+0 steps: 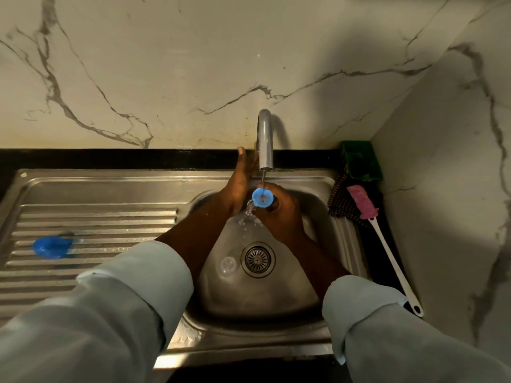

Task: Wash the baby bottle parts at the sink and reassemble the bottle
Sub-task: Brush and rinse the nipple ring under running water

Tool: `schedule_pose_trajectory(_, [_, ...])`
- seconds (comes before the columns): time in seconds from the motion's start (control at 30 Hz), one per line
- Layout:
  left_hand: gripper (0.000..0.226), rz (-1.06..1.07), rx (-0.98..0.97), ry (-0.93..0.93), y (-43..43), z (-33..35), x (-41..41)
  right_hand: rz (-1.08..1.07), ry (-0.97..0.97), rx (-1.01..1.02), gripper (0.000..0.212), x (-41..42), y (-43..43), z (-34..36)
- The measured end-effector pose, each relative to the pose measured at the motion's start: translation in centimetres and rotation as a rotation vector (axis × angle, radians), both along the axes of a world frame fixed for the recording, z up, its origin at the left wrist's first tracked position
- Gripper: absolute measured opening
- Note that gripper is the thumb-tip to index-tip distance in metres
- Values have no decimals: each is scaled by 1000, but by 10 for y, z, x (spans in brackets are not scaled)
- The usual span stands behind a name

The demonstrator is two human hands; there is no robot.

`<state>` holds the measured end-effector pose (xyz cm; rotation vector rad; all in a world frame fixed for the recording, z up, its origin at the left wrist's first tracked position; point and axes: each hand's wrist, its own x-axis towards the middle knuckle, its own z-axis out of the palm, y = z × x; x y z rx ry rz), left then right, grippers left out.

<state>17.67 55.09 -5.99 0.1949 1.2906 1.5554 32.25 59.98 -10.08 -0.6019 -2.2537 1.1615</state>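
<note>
My right hand (pixel 282 214) grips a blue bottle ring (pixel 262 198) under the thin stream from the steel tap (pixel 265 139), and water splashes off it into the sink bowl (pixel 318 214). My left hand (pixel 240 178) reaches up behind the tap spout with its thumb raised; what its fingers touch is hidden by the spout. A clear round part (pixel 228 265) lies on the bowl floor beside the drain (pixel 257 259). Another blue bottle part (pixel 52 246) lies blurred on the ribbed drainboard (pixel 96 222) at the left.
A pink-headed bottle brush (pixel 362 201) with a long white handle lies on the counter right of the sink, over a dark bristle brush (pixel 341 203). A green holder (pixel 359 160) stands in the back right corner. Marble walls close the back and right.
</note>
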Motion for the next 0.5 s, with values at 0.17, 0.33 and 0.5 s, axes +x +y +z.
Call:
schedule_pose_trajectory(0.17, [96, -120, 18, -57, 3, 1, -7, 102, -45, -80, 40, -2, -4, -1])
schedule_pose_trajectory(0.33, [101, -56, 7, -72, 0, 8, -5, 132, -66, -284, 34, -5, -6, -1])
schedule_pose_trajectory(0.5, [80, 173, -253, 161, -15, -13, 7, -33, -193, -545, 31, 9, -7, -5])
